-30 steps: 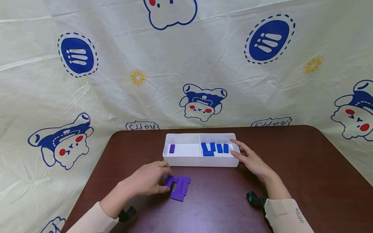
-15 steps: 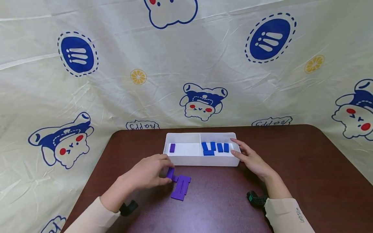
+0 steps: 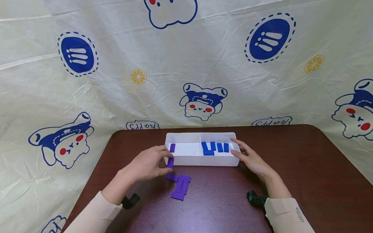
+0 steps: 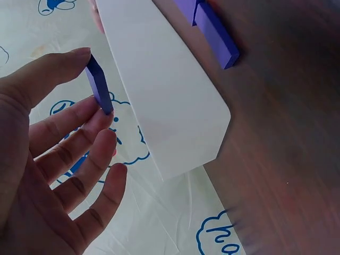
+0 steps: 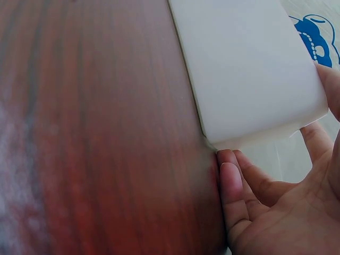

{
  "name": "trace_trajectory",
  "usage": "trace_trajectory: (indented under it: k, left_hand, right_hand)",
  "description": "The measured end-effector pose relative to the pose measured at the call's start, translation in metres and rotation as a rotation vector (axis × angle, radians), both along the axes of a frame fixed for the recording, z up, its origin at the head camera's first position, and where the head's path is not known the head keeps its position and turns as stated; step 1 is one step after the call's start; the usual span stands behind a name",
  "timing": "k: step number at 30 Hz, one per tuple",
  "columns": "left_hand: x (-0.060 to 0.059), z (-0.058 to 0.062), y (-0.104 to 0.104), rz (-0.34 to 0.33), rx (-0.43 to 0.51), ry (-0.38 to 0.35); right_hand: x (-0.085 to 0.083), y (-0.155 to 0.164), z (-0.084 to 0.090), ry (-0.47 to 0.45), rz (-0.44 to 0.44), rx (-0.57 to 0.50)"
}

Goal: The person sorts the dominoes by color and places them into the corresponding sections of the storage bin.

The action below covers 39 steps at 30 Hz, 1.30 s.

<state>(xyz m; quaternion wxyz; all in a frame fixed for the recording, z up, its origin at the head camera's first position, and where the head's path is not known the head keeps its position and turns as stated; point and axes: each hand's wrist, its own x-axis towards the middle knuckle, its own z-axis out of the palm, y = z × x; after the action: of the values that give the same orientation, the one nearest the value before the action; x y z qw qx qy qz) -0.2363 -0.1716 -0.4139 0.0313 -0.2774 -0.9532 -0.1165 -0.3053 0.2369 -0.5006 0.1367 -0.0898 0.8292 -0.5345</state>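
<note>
Between thumb and fingertips, my left hand (image 3: 147, 163) pinches a small flat purple block (image 3: 170, 162), raised in front of the left end of a white two-compartment box (image 3: 204, 160). In the left wrist view the same purple block (image 4: 98, 82) stands on edge between the thumb and the index and middle fingers, the other fingers spread. A group of purple blocks (image 3: 181, 187) lies on the table before the box. One purple block (image 3: 172, 148) is in the left compartment. My right hand (image 3: 256, 163) grips the box's right end, thumb and fingertips over its rim.
Several blue blocks (image 3: 220, 148) lie in the right compartment, beyond the divider (image 3: 200, 142). The brown table (image 3: 221, 200) ends just behind the box, where a printed white curtain (image 3: 163, 106) hangs.
My left hand has lifted the purple block from the group on the table and carried it away from me, up to the box's front wall. The right hand keeps its place on the box.
</note>
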Motion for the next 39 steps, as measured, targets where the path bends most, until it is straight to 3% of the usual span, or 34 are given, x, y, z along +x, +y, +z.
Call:
trace_trajectory:
  k: [20,39]
  left_hand:
    - [-0.034,0.004,0.004,0.052,0.026,0.090]
    - [-0.061,-0.001,0.003,0.114,0.009,0.019]
  right_hand:
    - [0.000,0.002,-0.001,0.000,0.002,0.000]
    - [0.000,0.001,-0.001,0.006,0.014,-0.001]
